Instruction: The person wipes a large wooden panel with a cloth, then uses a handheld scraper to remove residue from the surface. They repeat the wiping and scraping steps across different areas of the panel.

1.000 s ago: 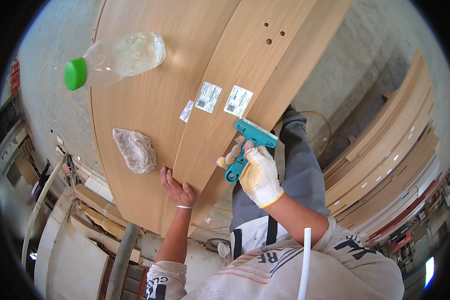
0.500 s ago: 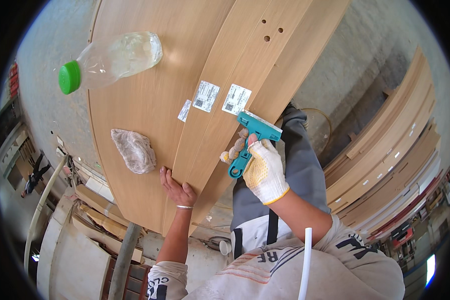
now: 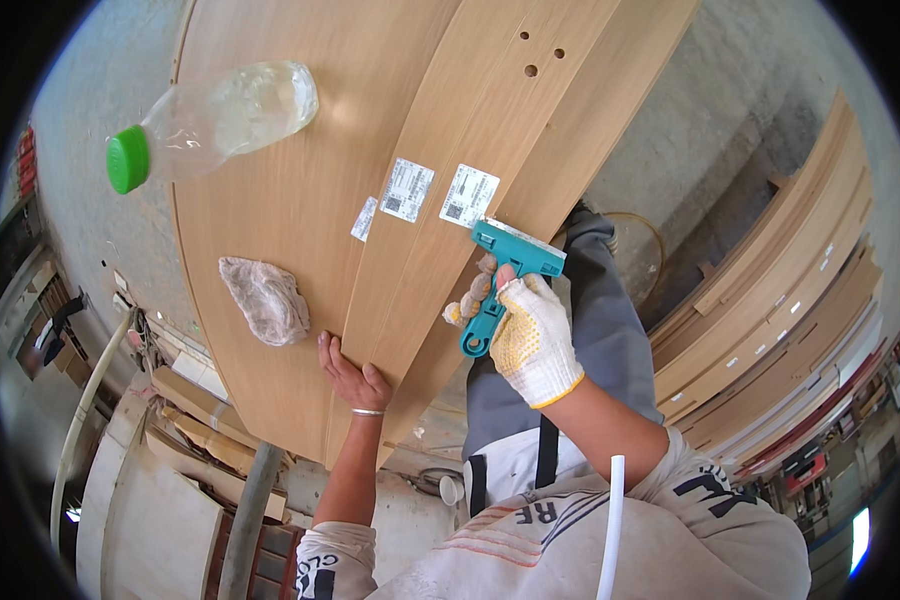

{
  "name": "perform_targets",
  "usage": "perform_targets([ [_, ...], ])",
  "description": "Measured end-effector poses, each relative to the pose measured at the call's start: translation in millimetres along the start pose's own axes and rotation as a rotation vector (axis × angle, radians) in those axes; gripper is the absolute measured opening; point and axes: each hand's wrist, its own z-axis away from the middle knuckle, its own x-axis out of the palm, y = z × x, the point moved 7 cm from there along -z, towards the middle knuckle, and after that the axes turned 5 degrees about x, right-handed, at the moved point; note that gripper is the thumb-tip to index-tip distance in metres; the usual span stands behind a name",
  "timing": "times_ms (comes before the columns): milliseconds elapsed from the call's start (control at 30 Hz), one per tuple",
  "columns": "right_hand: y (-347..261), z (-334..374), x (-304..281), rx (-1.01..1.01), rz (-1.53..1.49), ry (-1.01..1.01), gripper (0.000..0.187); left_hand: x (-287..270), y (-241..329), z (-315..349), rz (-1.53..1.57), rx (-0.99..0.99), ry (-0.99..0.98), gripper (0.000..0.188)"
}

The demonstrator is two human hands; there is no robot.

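Note:
In my gloved right hand [image 3: 535,335] is a teal scraper [image 3: 515,250], its wide blade end up by the panel's right edge. The glove's fingers wrap round the handle, whose holed end sticks out below. My bare left hand [image 3: 355,378] lies flat with fingers stretched on the wood-grain panels [image 3: 300,200], across a seam. A crumpled pale cloth [image 3: 265,302] rests just beyond it to the left. Three white printed labels sit on the panels: one near the scraper blade [image 3: 469,196], one beside it [image 3: 407,190], and a smaller one [image 3: 364,219].
A clear bottle with a green cap [image 3: 127,160] lies on its side at the far left of the panels. Stacked wood boards [image 3: 780,310] stand on the floor at right. A grey pipe [image 3: 248,520] and board offcuts [image 3: 205,400] are at lower left. Another person [image 3: 55,330] is far left.
The panels, bottle and labels appear shifted slightly left in view. Both hands keep nearly the same places, with the scraper still held. The distant person at far left has changed posture.

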Motion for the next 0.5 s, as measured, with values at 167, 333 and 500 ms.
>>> perform_targets([
  [167, -3, -1, 1, -0.064, 0.026, 0.024, 0.023, 0, 0, 0, -0.005, -0.001, -0.005, 0.068],
  [333, -12, -4, 6, -0.109, 0.080, -0.037, 0.024, 0, 1, 0, -0.008, -0.002, -0.006, 0.068],
  [500, -93, -31, 23, -0.314, 0.074, -0.097, 0.021, 1, 0, 0, -0.007, -0.008, -0.002, 0.069],
])
